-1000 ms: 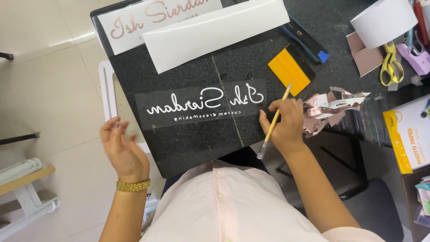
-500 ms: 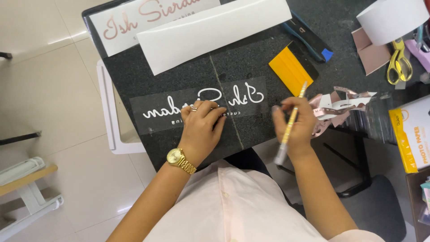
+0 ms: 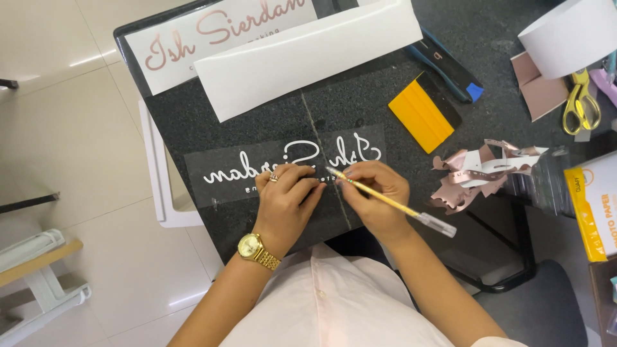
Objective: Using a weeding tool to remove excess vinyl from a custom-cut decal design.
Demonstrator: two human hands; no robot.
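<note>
A clear transfer strip [image 3: 225, 170] with white mirrored script lettering lies across the dark granite table [image 3: 257, 119]. My left hand [image 3: 287, 202], wearing a gold watch and a ring, presses flat on the middle of the strip. My right hand [image 3: 376, 199] holds a thin yellow pen-like tool [image 3: 385, 200], its tip pointing left at the lettering just beside my left fingers.
A yellow squeegee [image 3: 421, 115] lies to the upper right, with a dark blue tool [image 3: 447, 64] behind it. Pink vinyl scraps [image 3: 479, 173] sit at the right. Farther back lie a white paper sheet [image 3: 308, 54], a pink-lettered sign [image 3: 212, 35], yellow scissors [image 3: 578, 103] and a white roll [image 3: 572, 32].
My left hand has come up from my lap onto the strip. My right hand has turned the tool from upright to lying with its tip pointing left at the letters.
</note>
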